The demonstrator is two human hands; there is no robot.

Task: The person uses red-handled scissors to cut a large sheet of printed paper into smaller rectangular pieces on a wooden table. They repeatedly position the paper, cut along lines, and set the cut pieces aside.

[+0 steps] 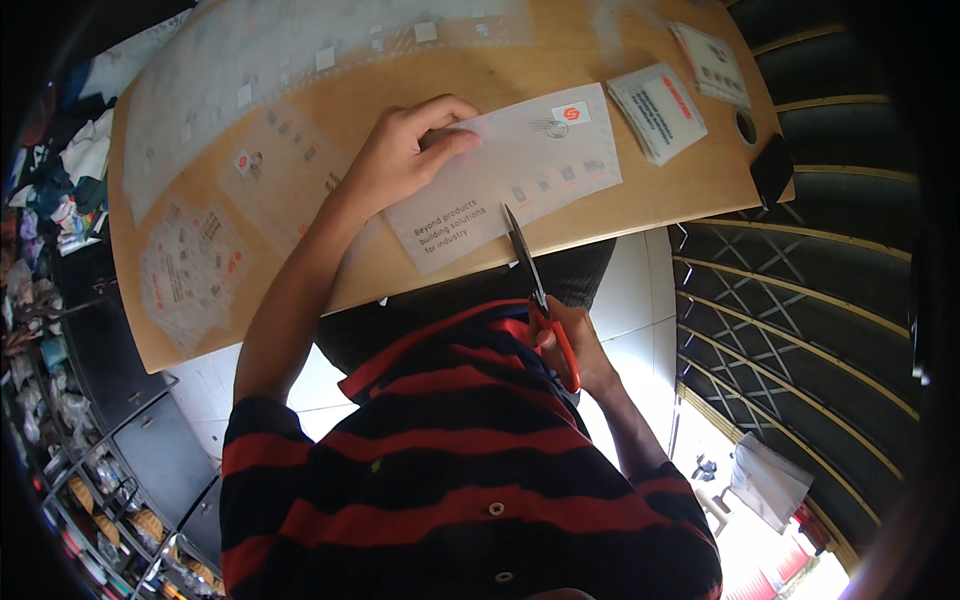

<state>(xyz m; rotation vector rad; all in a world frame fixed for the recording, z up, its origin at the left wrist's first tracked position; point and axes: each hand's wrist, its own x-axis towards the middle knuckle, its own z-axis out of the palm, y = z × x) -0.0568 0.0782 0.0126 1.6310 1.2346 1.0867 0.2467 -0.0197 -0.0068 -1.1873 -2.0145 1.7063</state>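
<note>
My left hand (415, 150) is closed on the upper edge of a translucent printed sheet (500, 170), thumb on its face. The sheet bears a stamp-like label, small pictures and dark lettering, and its near edge reaches the table's front edge. In my right hand (565, 345) is a pair of scissors (530, 265) with orange-red handles. Their dark blades point away from me, and the tip lies at the sheet's near edge, below the small pictures. Whether the blades are apart is hard to make out.
On the wooden table (660, 195), a stack of printed sheets (657, 112) lies to the right, with another stack (711, 62) beyond. Cut pieces (190, 270) are piled at the left. A long translucent sheet (290, 70) covers the far side. Cluttered shelves (90, 440) stand left; a folding metal gate (790, 300) stands right.
</note>
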